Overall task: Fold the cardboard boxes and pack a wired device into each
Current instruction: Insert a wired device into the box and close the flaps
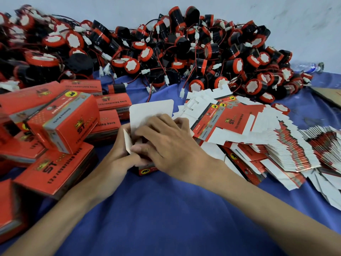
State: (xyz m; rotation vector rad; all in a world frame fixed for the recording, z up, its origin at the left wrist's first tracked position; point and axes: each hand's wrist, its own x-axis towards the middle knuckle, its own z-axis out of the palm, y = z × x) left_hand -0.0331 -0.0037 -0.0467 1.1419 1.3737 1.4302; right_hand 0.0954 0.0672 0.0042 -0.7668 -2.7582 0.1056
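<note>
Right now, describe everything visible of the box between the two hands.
The box is red printed cardboard, white inside, a yellow badge low on its near face. It stands on the blue cloth, top open: a large white lid flap upright behind, a small side flap at left. The left hand holds its left side; the right hand covers the opening.
</note>
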